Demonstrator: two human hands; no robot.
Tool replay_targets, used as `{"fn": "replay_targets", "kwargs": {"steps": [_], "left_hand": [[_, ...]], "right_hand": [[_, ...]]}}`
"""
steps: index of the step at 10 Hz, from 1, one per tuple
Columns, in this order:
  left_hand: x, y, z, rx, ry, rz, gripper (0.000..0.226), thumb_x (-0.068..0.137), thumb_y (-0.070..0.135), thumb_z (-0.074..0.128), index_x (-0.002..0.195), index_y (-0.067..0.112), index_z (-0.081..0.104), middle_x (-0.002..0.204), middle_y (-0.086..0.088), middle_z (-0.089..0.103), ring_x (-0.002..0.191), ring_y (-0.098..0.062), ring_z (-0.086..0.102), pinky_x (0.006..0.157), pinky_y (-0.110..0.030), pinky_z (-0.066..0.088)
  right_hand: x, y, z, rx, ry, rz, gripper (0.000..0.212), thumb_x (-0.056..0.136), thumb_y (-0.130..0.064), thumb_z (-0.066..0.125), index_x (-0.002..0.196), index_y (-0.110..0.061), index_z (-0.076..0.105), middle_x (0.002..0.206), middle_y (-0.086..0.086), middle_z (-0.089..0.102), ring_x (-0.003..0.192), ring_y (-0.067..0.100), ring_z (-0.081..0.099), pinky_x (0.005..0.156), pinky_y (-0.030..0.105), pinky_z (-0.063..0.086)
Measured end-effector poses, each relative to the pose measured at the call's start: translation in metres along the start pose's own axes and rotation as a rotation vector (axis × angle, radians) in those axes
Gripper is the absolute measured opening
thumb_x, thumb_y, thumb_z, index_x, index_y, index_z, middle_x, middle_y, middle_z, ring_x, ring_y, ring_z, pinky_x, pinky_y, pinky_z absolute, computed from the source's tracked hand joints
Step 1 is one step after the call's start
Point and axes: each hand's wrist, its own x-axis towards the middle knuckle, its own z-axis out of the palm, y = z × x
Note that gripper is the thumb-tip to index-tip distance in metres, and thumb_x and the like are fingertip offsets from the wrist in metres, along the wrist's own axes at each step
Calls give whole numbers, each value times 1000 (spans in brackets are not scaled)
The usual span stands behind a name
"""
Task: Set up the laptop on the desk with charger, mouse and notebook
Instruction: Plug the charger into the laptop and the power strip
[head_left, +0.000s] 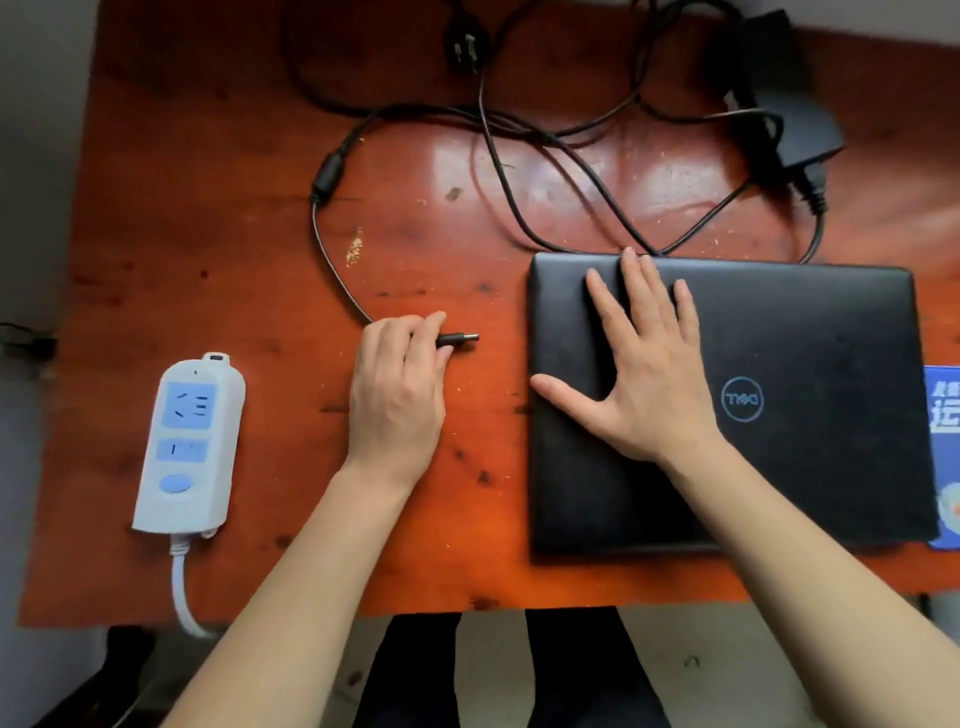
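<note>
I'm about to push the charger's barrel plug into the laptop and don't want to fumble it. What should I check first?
1. Barrel plug held in left hand: ok, tip sticks out towards the laptop.
2. Laptop steadied: ok, right hand lies flat on the closed lid.
3. Charging port located: cannot tell, the laptop's left edge shows no detail.
4. Cable slack: ok, the charger cable lies loose on the desk.
5. Wall plug in the power strip: not ok, it lies unplugged at the desk's far edge.

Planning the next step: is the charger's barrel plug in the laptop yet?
Out. The left hand pinches the barrel plug above the desk, short of the closed laptop.
</note>
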Motion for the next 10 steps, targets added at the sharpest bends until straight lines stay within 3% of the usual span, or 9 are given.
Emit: {"fn": "replay_targets", "kwargs": {"steps": [1,3,5,10], "left_hand": [[12,-1,3,-62,-26,71,23,92,-3,63,115,-4,68,100,-19,64,92,-36,59,81,-43,52],[49,1,14,-223,-44,28,20,89,10,68,107,4,73,96,-12,70,88,-34,61,81,-43,50],[58,4,18,-233,-68,44,16,90,12,67,104,11,76,92,-6,66,88,-31,58,75,-43,43],[57,4,20,-135,-78,162,16,90,2,64,102,10,72,97,-6,66,91,-28,58,79,-39,34]], "right_hand": [[0,-1,-2,5,10,5,100,82,-83,43,155,-16,31,165,14,16,154,25,10,122,55,11],[1,-1,-2,17,24,1,98,83,-81,45,154,-15,34,165,13,19,154,24,12,122,56,12],[1,-1,-3,32,9,5,98,82,-81,45,154,-15,35,165,12,19,154,24,13,122,56,13],[2,0,-2,29,11,5,98,82,-81,46,153,-15,36,164,12,21,154,25,14,121,58,15]]}}
